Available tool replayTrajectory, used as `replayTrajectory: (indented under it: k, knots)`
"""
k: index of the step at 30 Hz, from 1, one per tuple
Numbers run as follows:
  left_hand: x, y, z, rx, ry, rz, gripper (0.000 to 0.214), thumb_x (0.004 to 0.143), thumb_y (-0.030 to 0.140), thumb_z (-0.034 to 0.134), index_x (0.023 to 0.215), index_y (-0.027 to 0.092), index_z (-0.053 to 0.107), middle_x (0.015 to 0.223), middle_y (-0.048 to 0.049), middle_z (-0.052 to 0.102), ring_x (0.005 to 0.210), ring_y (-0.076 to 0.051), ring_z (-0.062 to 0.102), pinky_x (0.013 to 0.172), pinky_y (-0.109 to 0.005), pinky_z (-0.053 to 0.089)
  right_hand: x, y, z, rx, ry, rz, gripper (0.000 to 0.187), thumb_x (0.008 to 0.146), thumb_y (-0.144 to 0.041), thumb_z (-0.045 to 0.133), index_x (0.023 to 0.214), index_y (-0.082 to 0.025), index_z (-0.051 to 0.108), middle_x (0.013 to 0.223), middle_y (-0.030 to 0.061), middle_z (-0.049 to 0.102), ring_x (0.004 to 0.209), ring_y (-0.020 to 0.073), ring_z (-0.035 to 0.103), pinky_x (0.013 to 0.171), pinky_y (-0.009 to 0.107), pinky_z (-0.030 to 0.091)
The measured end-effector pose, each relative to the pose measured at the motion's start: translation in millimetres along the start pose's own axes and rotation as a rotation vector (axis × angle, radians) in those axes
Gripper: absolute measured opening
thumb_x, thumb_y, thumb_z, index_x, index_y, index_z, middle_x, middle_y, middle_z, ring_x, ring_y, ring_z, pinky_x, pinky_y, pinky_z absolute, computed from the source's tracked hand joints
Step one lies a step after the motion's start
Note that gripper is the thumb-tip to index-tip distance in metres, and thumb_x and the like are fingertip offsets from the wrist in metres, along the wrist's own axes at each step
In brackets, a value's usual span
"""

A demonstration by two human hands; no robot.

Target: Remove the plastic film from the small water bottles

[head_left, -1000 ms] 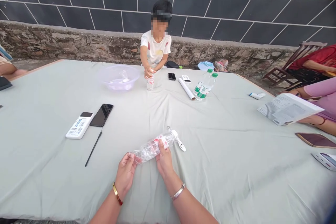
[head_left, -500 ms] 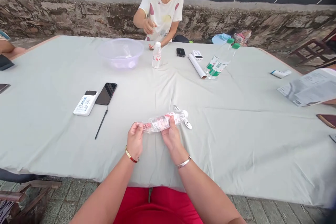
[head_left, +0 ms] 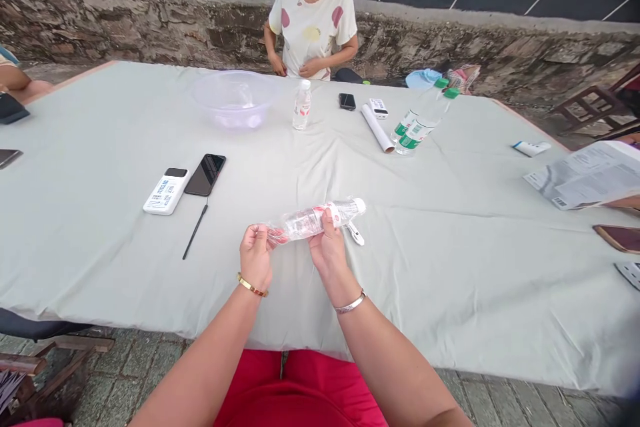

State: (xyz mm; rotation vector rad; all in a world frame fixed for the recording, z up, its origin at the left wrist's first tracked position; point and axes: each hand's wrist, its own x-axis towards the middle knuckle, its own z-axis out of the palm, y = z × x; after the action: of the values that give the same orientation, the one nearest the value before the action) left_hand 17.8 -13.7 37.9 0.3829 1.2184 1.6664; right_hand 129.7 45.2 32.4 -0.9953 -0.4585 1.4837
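Note:
A clear plastic water bottle (head_left: 303,223) with a white cap and a red-and-white label lies sideways above the near part of the table. My right hand (head_left: 327,250) is closed round its middle, thumb on the label. My left hand (head_left: 257,255) pinches a crinkled clear plastic wrapper (head_left: 277,235) with red print at the bottle's base end. The wrapper seems to reach along the bottle; how far is hard to make out. Just behind the bottle's cap end lies a white tool (head_left: 356,233), perhaps a cutter, partly covered by the bottle.
Left on the cloth-covered table (head_left: 450,267) are a white power bank (head_left: 165,195), a black phone (head_left: 205,173) and a strap (head_left: 195,232). Farther back stand a purple basin (head_left: 233,117), another small bottle (head_left: 301,107), a paper roll (head_left: 377,128) and two green-capped bottles (head_left: 417,128). A person (head_left: 313,30) is opposite.
The bottle and both hands have shifted slightly, with more wrapper stretched out past the bottle's base. The person opposite has lowered a raised hand to the waist. The view has tilted a little.

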Motion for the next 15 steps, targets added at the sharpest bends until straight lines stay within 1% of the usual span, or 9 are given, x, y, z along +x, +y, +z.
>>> replayTrajectory:
  k: [3, 5, 7, 8, 9, 10, 12, 13, 15]
  knots:
    - [0.5, -4.4, -8.3, 0.009, 0.066, -0.047, 0.029, 0.074, 0.044, 0.066, 0.075, 0.02, 0.049, 0.069, 0.0022, 0.065, 0.062, -0.014, 0.063, 0.074, -0.034, 0.048, -4.2, -5.7, 1.1, -0.068, -0.054, 0.022, 0.037, 0.066, -0.044, 0.075, 0.092, -0.022, 0.061, 0.095, 0.0015, 0.068, 0.094, 0.0191, 0.063, 0.081, 0.031, 0.052]
    - [2.2, -7.5, -17.7, 0.128, 0.192, -0.024, 0.025, 0.072, 0.039, 0.068, 0.074, 0.02, 0.051, 0.074, 0.0016, 0.064, 0.066, -0.013, 0.061, 0.072, -0.031, 0.046, -8.0, -6.4, 0.3, -0.142, -0.101, 0.037, 0.04, 0.064, -0.043, 0.077, 0.094, -0.021, 0.061, 0.094, 0.0028, 0.069, 0.091, 0.0199, 0.064, 0.077, 0.031, 0.052]
    - [5.5, -6.9, -25.5, 0.272, 0.293, 0.047, 0.023, 0.07, 0.036, 0.071, 0.078, 0.021, 0.055, 0.087, -0.0007, 0.064, 0.081, -0.016, 0.06, 0.077, -0.03, 0.044, -12.2, -4.7, -0.2, -0.239, -0.152, 0.022, 0.043, 0.063, -0.044, 0.077, 0.095, -0.019, 0.061, 0.093, 0.0043, 0.069, 0.088, 0.0205, 0.064, 0.075, 0.031, 0.051]
    - [7.4, -4.6, -27.5, 0.33, 0.275, 0.074, 0.024, 0.069, 0.036, 0.072, 0.082, 0.022, 0.058, 0.095, -0.0022, 0.064, 0.091, -0.017, 0.059, 0.08, -0.029, 0.043, -14.3, -3.2, -0.1, -0.287, -0.174, 0.002, 0.043, 0.064, -0.045, 0.076, 0.095, -0.019, 0.061, 0.093, 0.0048, 0.069, 0.087, 0.0206, 0.063, 0.074, 0.03, 0.05]
    - [9.4, -1.2, -27.9, 0.372, 0.19, 0.07, 0.027, 0.068, 0.036, 0.073, 0.087, 0.023, 0.06, 0.102, -0.0036, 0.064, 0.101, -0.02, 0.057, 0.084, -0.03, 0.042, -16.4, -1.9, 0.2, -0.33, -0.197, -0.023, 0.044, 0.065, -0.046, 0.075, 0.095, -0.019, 0.06, 0.092, 0.005, 0.069, 0.086, 0.0204, 0.063, 0.074, 0.03, 0.05]
    - [11.2, 2.9, -26.9, 0.395, 0.04, 0.032, 0.031, 0.068, 0.038, 0.074, 0.093, 0.023, 0.062, 0.107, -0.0052, 0.064, 0.107, -0.022, 0.055, 0.086, -0.031, 0.041, -18.4, -0.8, 0.8, -0.368, -0.224, -0.048, 0.045, 0.065, -0.048, 0.074, 0.096, -0.019, 0.059, 0.092, 0.0048, 0.069, 0.085, 0.02, 0.063, 0.074, 0.03, 0.05]
    - [14.0, 11.0, -22.4, 0.404, -0.314, -0.09, 0.04, 0.067, 0.04, 0.075, 0.101, 0.022, 0.064, 0.11, -0.0077, 0.065, 0.108, -0.025, 0.055, 0.086, -0.033, 0.043, -21.9, -0.3, 2.3, -0.437, -0.287, -0.095, 0.044, 0.069, -0.051, 0.07, 0.097, -0.019, 0.059, 0.091, 0.0039, 0.068, 0.084, 0.0192, 0.062, 0.074, 0.029, 0.049]
    - [14.7, 13.8, -20.0, 0.394, -0.442, -0.138, 0.044, 0.066, 0.04, 0.076, 0.103, 0.022, 0.065, 0.108, -0.0084, 0.066, 0.105, -0.026, 0.057, 0.084, -0.034, 0.044, -23.3, -1.2, 2.9, -0.475, -0.322, -0.113, 0.043, 0.072, -0.054, 0.066, 0.097, -0.02, 0.059, 0.09, 0.0034, 0.068, 0.084, 0.0189, 0.062, 0.074, 0.029, 0.049]
    - [14.4, 15.7, -17.4, 0.357, -0.552, -0.171, 0.045, 0.065, 0.041, 0.076, 0.103, 0.02, 0.066, 0.105, -0.009, 0.068, 0.098, -0.027, 0.06, 0.081, -0.034, 0.046, -25.2, -4.5, 3.8, -0.572, -0.377, -0.144, 0.04, 0.079, -0.058, 0.055, 0.095, -0.021, 0.061, 0.085, 0.0018, 0.067, 0.082, 0.018, 0.061, 0.072, 0.028, 0.049]
